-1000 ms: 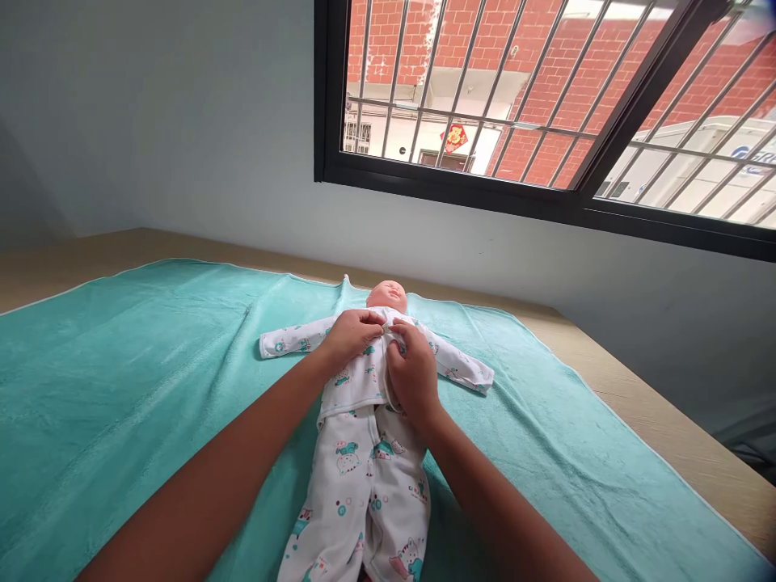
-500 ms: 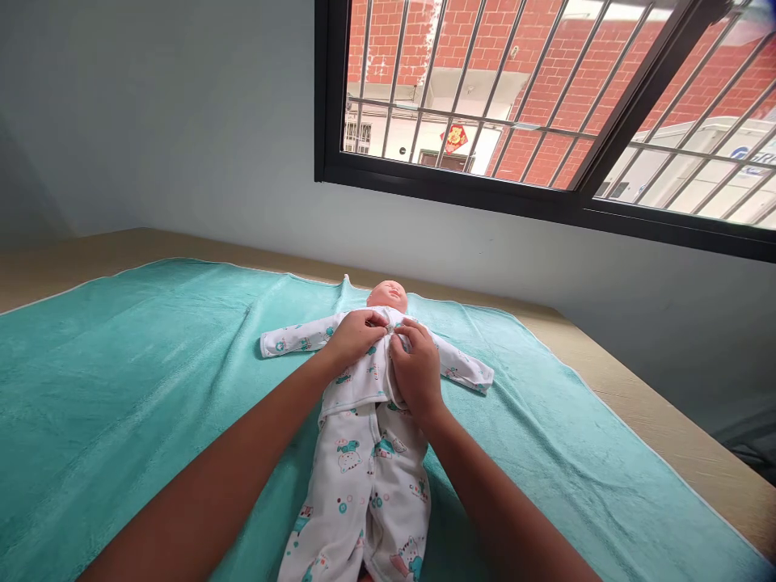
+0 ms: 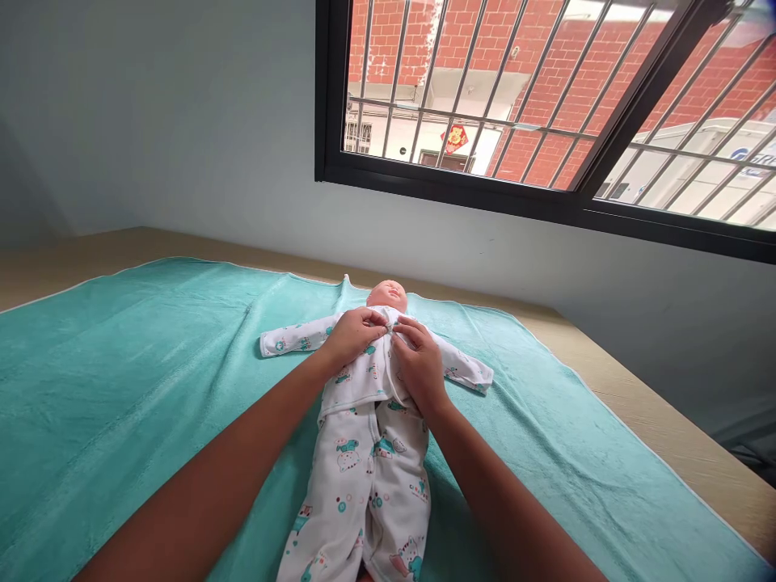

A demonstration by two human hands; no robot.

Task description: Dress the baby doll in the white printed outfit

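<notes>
A baby doll (image 3: 388,296) lies on its back, its head toward the wall and both arms spread. It wears a white long-sleeved baby shirt (image 3: 357,384) with teal and red prints, and matching baby pants (image 3: 345,477). At the upper chest, my left hand (image 3: 357,335) pinches the shirt's front edge near the neckline. My right hand (image 3: 419,356) is closed on the other side of the same front opening, fingertips close to the left ones. The bit of fabric or fastener between the fingertips is too small to make out.
A teal blanket (image 3: 151,364) is spread under the doll over a light wooden surface (image 3: 612,388). Behind it rises a grey wall (image 3: 182,121) with a black-framed barred window (image 3: 449,171) at upper right.
My right hand has shifted very slightly, its wrist a little to the right. The left hand stays almost in place, and the doll has not moved.
</notes>
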